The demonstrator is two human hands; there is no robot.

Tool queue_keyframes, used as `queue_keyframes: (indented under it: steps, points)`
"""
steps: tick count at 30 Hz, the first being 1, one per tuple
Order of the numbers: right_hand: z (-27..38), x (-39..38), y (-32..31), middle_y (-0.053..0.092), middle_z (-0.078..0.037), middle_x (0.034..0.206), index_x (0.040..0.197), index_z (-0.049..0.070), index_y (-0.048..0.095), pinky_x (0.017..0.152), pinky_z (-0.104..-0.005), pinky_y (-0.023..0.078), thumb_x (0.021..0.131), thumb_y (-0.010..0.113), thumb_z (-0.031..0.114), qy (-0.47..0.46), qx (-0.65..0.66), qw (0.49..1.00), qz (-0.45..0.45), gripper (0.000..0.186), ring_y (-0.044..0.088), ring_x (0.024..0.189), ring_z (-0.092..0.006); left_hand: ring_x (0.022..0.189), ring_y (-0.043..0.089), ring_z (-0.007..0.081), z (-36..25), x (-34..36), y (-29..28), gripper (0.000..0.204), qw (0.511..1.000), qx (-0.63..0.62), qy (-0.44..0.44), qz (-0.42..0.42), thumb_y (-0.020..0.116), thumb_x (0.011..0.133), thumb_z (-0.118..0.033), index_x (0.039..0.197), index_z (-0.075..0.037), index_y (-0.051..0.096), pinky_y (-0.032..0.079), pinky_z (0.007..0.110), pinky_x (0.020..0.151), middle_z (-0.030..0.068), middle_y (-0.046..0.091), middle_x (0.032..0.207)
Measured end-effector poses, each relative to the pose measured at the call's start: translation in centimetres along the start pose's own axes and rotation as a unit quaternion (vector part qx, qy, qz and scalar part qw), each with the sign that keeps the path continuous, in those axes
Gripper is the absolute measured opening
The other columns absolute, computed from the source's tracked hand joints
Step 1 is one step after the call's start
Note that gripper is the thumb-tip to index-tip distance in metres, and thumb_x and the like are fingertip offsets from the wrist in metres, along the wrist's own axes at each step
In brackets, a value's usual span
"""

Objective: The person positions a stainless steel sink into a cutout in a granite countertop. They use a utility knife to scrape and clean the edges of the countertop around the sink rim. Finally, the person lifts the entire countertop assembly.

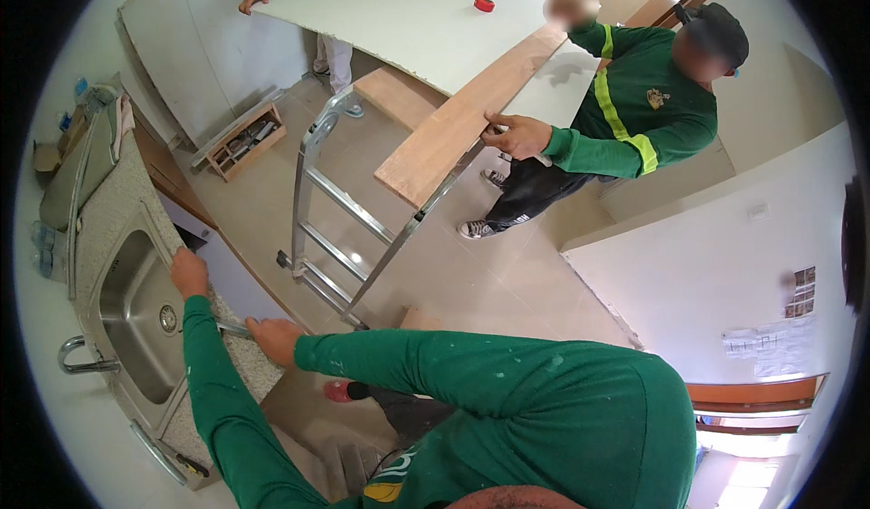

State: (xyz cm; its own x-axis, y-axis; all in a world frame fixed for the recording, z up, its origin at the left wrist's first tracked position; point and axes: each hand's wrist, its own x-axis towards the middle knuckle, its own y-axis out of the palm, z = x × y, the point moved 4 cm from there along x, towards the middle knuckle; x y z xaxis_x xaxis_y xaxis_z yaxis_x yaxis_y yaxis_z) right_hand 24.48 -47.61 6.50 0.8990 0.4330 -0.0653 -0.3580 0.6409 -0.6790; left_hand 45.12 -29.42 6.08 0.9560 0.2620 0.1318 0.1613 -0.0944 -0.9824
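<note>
At the front edge of the speckled stone countertop (250, 360) beside the steel sink (150, 282), my left hand (188, 273) rests with curled fingers; whatever it grips is hidden. My right hand (275, 339) is nearer to me, just past the sink's corner, with its fingers closed on the end of a thin, pale metallic strip (233, 328). The strip lies between my two hands, along the counter's edge. Below it, a pale cabinet front (245, 278) shows.
A folding metal ladder (344, 205) stands ahead, under a wooden board (471, 119) and a large white panel (399, 19). A co-worker in green (652, 101) holds the board; another person's hand (254, 0) grips the panel. A wooden toolbox (245, 142) sits on the floor.
</note>
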Motion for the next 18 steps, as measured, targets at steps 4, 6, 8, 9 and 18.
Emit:
queue_keyframes:
  steps: [4, 6, 8, 9, 18]
  points:
    - [0.8, 0.9, 0.7, 0.07, -0.026, 0.092, 0.121, -0.001, 0.051, 0.072, -0.0536, 0.058, 0.094, 0.059, 0.006, 0.003, -0.012, 1.0, 0.01, 0.029, 0.072, 0.085, -0.0428, 0.103, 0.072, 0.0452, -1.9, 3.2, -0.1, 0.026, 0.988, -0.147, -0.047, 0.024, 0.065, 0.092, -0.011, 0.108, 0.008, 0.071, 0.056, 0.049, 0.089, 0.0292, 0.074, 0.113]
    - [0.4, 1.0, 1.2, 0.07, -0.025, 0.092, 0.126, -0.001, 0.05, 0.073, -0.0506, 0.059, 0.092, 0.061, 0.005, -0.002, -0.014, 1.0, 0.016, 0.035, 0.073, 0.088, -0.0426, 0.105, 0.072, 0.0402, -7.9, 4.6, -1.2, 0.036, 0.905, -0.413, -0.038, 0.095, 0.067, 0.093, -0.017, 0.118, 0.008, 0.073, 0.053, 0.045, 0.09, 0.0272, 0.075, 0.116]
    - [-0.9, -0.1, 0.9, 0.07, -0.023, 0.092, 0.125, -0.002, 0.053, 0.071, -0.052, 0.058, 0.095, 0.059, 0.009, -0.008, 0.004, 1.0, -0.02, 0.032, 0.073, 0.086, -0.0412, 0.108, 0.07, 0.0272, -20.1, 3.8, -5.4, 0.045, 0.83, -0.506, -0.063, 0.228, 0.066, 0.098, -0.025, 0.132, 0.005, 0.07, 0.053, 0.039, 0.089, 0.0162, 0.074, 0.125]
    - [-0.8, -0.4, 1.0, 0.071, -0.022, 0.092, 0.125, -0.002, 0.054, 0.07, -0.0528, 0.058, 0.096, 0.059, 0.011, -0.02, 0.019, 0.999, -0.033, 0.031, 0.073, 0.085, -0.0404, 0.101, 0.069, 0.0215, -24.8, 4.1, -6.9, 0.039, 0.794, -0.559, -0.003, 0.24, 0.067, 0.098, -0.023, 0.128, 0.001, 0.072, 0.054, 0.036, 0.084, 0.0104, 0.074, 0.116]
    - [-0.7, -0.3, 3.1, 0.071, -0.023, 0.093, 0.129, -0.001, 0.053, 0.071, -0.0514, 0.059, 0.094, 0.061, 0.01, -0.021, 0.03, 0.999, -0.026, 0.037, 0.073, 0.086, -0.0406, 0.144, 0.049, 0.0437, -45.0, -0.3, -18.2, 0.08, 0.757, -0.61, 0.167, 0.163, 0.071, 0.098, -0.035, 0.156, 0.009, 0.039, 0.04, 0.044, 0.118, 0.0324, 0.049, 0.155]
